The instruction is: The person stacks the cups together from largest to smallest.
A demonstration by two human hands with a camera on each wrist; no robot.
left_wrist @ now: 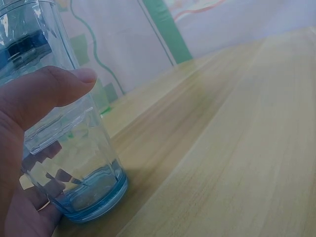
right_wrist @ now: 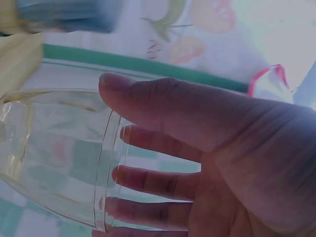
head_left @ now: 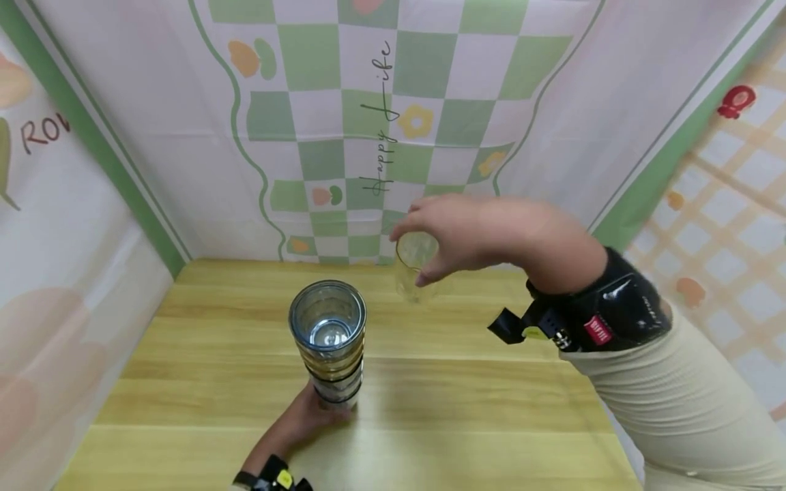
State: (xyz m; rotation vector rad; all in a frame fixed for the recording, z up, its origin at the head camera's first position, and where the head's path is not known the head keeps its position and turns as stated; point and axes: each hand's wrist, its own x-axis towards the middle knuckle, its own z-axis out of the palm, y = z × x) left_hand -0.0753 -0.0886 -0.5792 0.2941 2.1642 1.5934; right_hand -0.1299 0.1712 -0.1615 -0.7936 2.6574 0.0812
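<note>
A tall stack of nested clear glasses [head_left: 328, 351], some tinted blue or amber, stands upright on the table. Around its lower part, my left hand [head_left: 319, 416] grips it; in the left wrist view the thumb lies across the bottom glass [left_wrist: 101, 158], which has a bluish base. To the right of the stack and higher, my right hand [head_left: 457, 235] holds a separate yellowish clear glass [right_wrist: 59, 153] by its rim, thumb on one side and fingers on the other. That glass is apart from the stack, its base lower than its rim in the head view.
The wood-grain table [head_left: 202, 382] ends at a back wall hung with a green-and-white checked cloth [head_left: 307, 61]. Printed cloths also cover the left wall [head_left: 67, 273] and right wall [head_left: 724, 225]. A black strap [head_left: 614, 307] with a small camera sits on the right wrist.
</note>
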